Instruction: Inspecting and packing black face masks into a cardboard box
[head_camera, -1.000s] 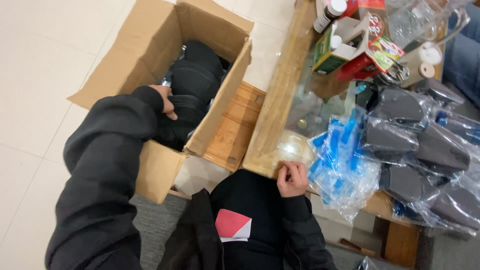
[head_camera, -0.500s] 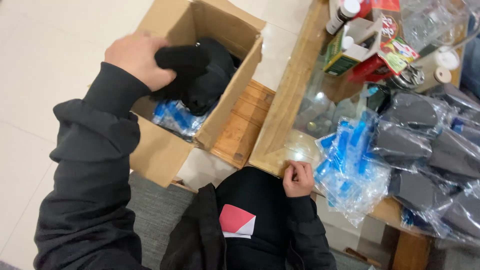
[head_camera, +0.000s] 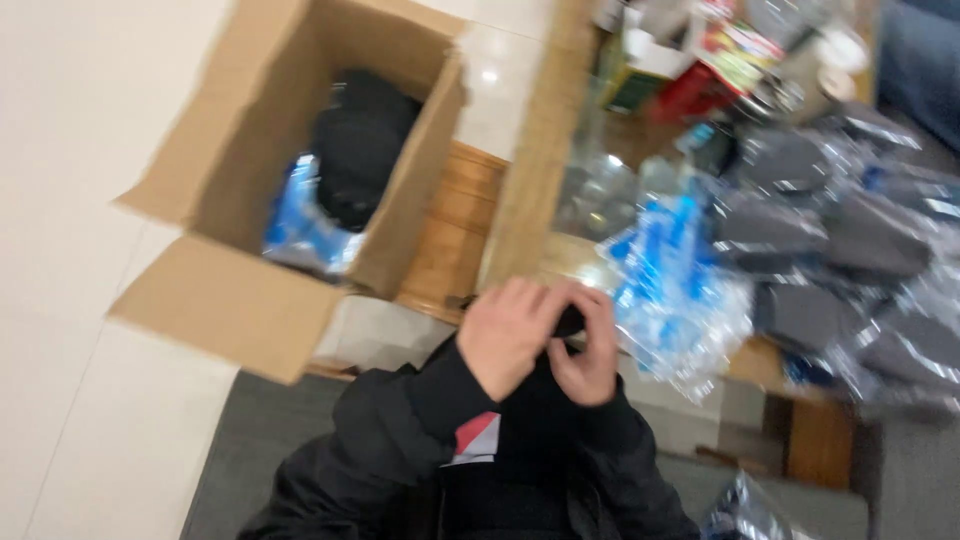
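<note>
My left hand (head_camera: 508, 338) and my right hand (head_camera: 592, 358) meet in front of my chest, at the wooden table's near edge (head_camera: 520, 215). Both are closed on a small black fabric item (head_camera: 570, 322), which shows only as a dark patch between the fingers. The picture is blurred by motion. To the left, an open cardboard box (head_camera: 225, 315) stands on the floor, with more black fabric items (head_camera: 360, 140) and a blue-printed clear plastic bag (head_camera: 300, 215) inside it.
A pile of blue-printed clear plastic bags (head_camera: 670, 280) lies on the table just right of my hands. Several dark items sealed in clear bags (head_camera: 830, 240) cover the right side. Colourful cartons (head_camera: 700, 70) stand at the back. A wooden pallet (head_camera: 455, 235) lies between box and table.
My left hand lifted a black item out of the box and carried it right to my chest. My right hand left the table edge and joined it on the item.
</note>
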